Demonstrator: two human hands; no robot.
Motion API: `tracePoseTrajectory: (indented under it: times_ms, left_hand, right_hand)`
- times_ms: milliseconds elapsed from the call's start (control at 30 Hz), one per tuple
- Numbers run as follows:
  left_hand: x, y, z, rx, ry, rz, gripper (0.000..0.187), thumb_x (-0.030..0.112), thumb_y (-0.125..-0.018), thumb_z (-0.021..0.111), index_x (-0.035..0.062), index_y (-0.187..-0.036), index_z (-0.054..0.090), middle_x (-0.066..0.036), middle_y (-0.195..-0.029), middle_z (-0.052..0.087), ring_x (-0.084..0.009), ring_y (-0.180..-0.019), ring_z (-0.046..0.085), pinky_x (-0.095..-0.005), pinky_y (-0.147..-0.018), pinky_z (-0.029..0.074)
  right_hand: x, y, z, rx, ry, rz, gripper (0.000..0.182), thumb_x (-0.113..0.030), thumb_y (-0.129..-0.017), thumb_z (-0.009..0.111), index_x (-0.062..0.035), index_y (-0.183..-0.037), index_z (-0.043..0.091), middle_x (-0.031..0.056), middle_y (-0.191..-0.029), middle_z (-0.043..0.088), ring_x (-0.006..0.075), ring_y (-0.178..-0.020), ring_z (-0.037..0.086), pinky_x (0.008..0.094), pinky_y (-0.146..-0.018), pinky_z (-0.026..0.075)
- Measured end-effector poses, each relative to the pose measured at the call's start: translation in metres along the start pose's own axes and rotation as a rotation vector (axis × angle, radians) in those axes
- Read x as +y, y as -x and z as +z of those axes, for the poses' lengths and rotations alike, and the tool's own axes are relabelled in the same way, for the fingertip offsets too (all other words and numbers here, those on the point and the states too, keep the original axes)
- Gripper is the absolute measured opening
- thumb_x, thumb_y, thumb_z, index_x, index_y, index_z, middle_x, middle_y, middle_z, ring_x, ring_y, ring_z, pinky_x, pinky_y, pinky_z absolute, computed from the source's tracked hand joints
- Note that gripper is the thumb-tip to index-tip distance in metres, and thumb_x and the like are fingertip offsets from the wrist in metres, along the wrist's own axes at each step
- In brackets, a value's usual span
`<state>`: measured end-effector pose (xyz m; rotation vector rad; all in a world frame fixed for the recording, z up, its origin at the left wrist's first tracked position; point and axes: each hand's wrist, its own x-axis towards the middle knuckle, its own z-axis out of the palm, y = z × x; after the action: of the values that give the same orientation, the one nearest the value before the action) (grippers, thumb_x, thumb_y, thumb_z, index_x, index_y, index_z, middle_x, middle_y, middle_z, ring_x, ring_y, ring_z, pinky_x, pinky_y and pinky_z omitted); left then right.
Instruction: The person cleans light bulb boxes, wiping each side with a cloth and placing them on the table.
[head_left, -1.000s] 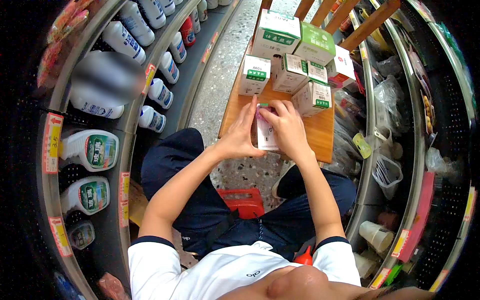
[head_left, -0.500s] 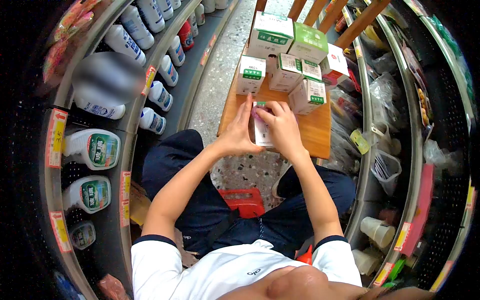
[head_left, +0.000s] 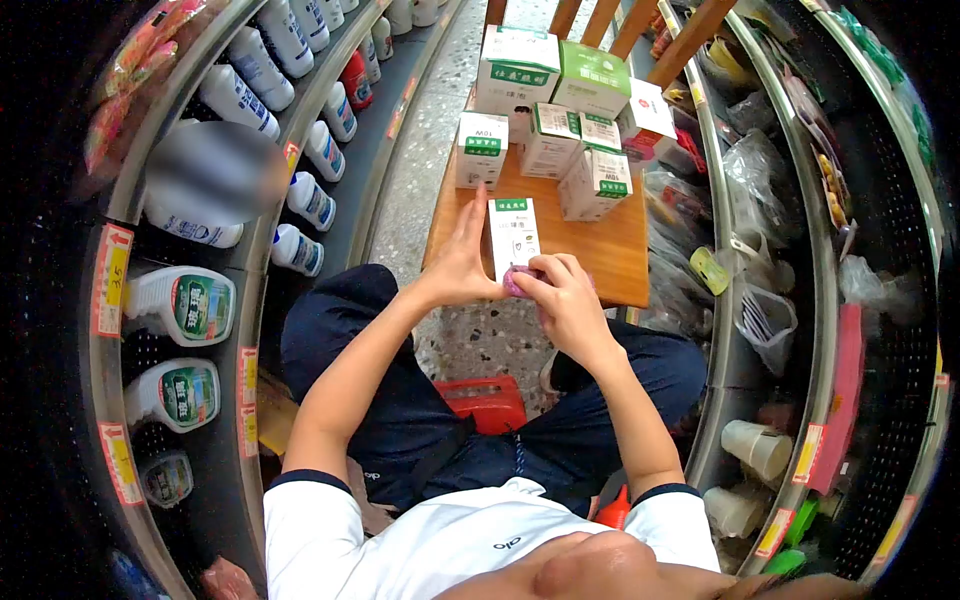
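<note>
Shop aisle, seated position: shelving curves along both sides of you, white bottles (head_left: 305,198) racked on your left, bagged goods (head_left: 766,170) and paper cups (head_left: 752,448) on your right, a red stool (head_left: 485,400) under your knees. Ahead stands a wooden table (head_left: 610,255) carrying a cluster of green-and-white cartons (head_left: 545,100) at its far end. Item in hand: one slim white box (head_left: 513,237) with a green band at its top, upright over the table's near edge. Your left hand (head_left: 461,262) lies flat against the box's left side, fingers extended upward, thumb near its lower corner; this is a bracing contact, not a closed fist. Your right hand (head_left: 562,298) is curled at the box's bottom end, fingertips pinching a small purple-pink piece (head_left: 517,281) right where it meets the box; it may be a flap or a separate item, the view being too small to settle that. The box rises above both hands, near the cartons but apart from them.
</note>
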<state>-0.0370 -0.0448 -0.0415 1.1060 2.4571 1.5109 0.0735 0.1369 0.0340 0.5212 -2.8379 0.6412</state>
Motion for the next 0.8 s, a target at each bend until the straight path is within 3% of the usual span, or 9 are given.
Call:
tracePoseTrajectory:
  times_ms: [200, 300, 400, 500, 533, 633, 667, 800]
  left_hand:
    - [-0.002, -0.001, -0.001, -0.041, -0.025, -0.022, 0.147, 0.034, -0.056, 0.091, 0.0053, -0.157, -0.011, -0.029, -0.151, 0.027, -0.046, -0.14, 0.032, -0.0473, -0.116, 0.032]
    - [0.0, -0.003, 0.0, -0.001, 0.011, -0.047, 0.146, 0.032, -0.057, 0.094, 0.0046, -0.158, -0.007, -0.025, -0.155, 0.025, -0.0377, -0.147, 0.024, -0.0448, -0.119, 0.026]
    - [0.006, -0.003, 0.005, 0.076, 0.173, -0.2, 0.138, 0.038, -0.06, 0.092, 0.0036, -0.158, 0.0, -0.025, -0.147, 0.03, -0.0391, -0.138, 0.036, -0.0467, -0.116, 0.032]
    - [-0.004, -0.001, 0.015, 0.112, 0.476, -0.317, 0.129, 0.038, -0.064, 0.092, 0.0014, -0.157, 0.01, -0.023, -0.146, 0.031, -0.0337, -0.139, 0.036, -0.0436, -0.115, 0.034]
    - [-0.001, -0.002, 0.013, 0.122, 0.506, -0.331, 0.113, 0.032, -0.071, 0.089, -0.0003, -0.155, 0.02, -0.02, -0.144, 0.033, -0.0304, -0.136, 0.04, -0.0407, -0.112, 0.038]
    - [0.018, -0.005, 0.008, 0.079, 0.674, -0.415, 0.102, 0.029, -0.075, 0.086, -0.0012, -0.152, 0.026, -0.018, -0.14, 0.036, -0.0285, -0.132, 0.044, -0.0383, -0.11, 0.041]
    - [0.013, -0.003, 0.014, 0.123, 0.605, -0.39, 0.091, 0.027, -0.078, 0.084, -0.002, -0.148, 0.034, -0.017, -0.138, 0.038, -0.026, -0.128, 0.048, -0.0366, -0.108, 0.043]
    - [0.014, -0.003, 0.019, 0.171, 0.441, -0.398, 0.083, 0.033, -0.081, 0.081, -0.0016, -0.145, 0.04, -0.018, -0.134, 0.041, -0.0269, -0.126, 0.048, -0.0377, -0.108, 0.041]
  right_hand:
    - [0.023, 0.034, -0.008, 0.103, 0.006, 0.18, 0.042, 0.006, -0.073, 0.064, -0.0092, -0.111, 0.068, 0.0109, -0.113, 0.061, 0.0339, -0.109, 0.056, 0.0434, -0.091, 0.048]
    - [0.033, 0.052, 0.002, 0.24, -0.065, 0.336, 0.043, 0.008, -0.076, 0.061, -0.005, -0.117, 0.066, 0.0141, -0.114, 0.06, 0.0345, -0.108, 0.056, 0.0404, -0.093, 0.047]
    - [0.025, 0.057, 0.018, 0.488, -0.223, 0.429, 0.046, 0.009, -0.079, 0.059, 0.0013, -0.124, 0.062, 0.0178, -0.115, 0.056, 0.0343, -0.11, 0.055, 0.0388, -0.097, 0.045]
    - [0.002, 0.041, 0.025, 0.645, -0.223, 0.397, 0.047, 0.007, -0.079, 0.062, 0.0016, -0.126, 0.061, 0.0183, -0.122, 0.053, 0.036, -0.114, 0.054, 0.0408, -0.1, 0.043]
    - [-0.003, 0.034, 0.028, 0.653, -0.224, 0.389, 0.048, 0.007, -0.08, 0.063, 0.0017, -0.127, 0.06, 0.0182, -0.125, 0.052, 0.0362, -0.116, 0.052, 0.0414, -0.102, 0.042]
    - [-0.01, 0.008, 0.04, 0.746, -0.183, 0.338, 0.047, 0.007, -0.08, 0.063, 0.0014, -0.127, 0.06, 0.0194, -0.124, 0.052, 0.0371, -0.115, 0.05, 0.0441, -0.102, 0.04]
    - [-0.011, 0.001, 0.043, 0.72, -0.153, 0.336, 0.049, 0.007, -0.078, 0.062, 0.0012, -0.127, 0.059, 0.0198, -0.123, 0.051, 0.0378, -0.114, 0.049, 0.0456, -0.101, 0.039]
    - [-0.017, -0.009, 0.051, 0.727, -0.109, 0.362, 0.049, 0.009, -0.078, 0.061, 0.0014, -0.126, 0.061, 0.0201, -0.122, 0.051, 0.0385, -0.115, 0.047, 0.0469, -0.1, 0.04]
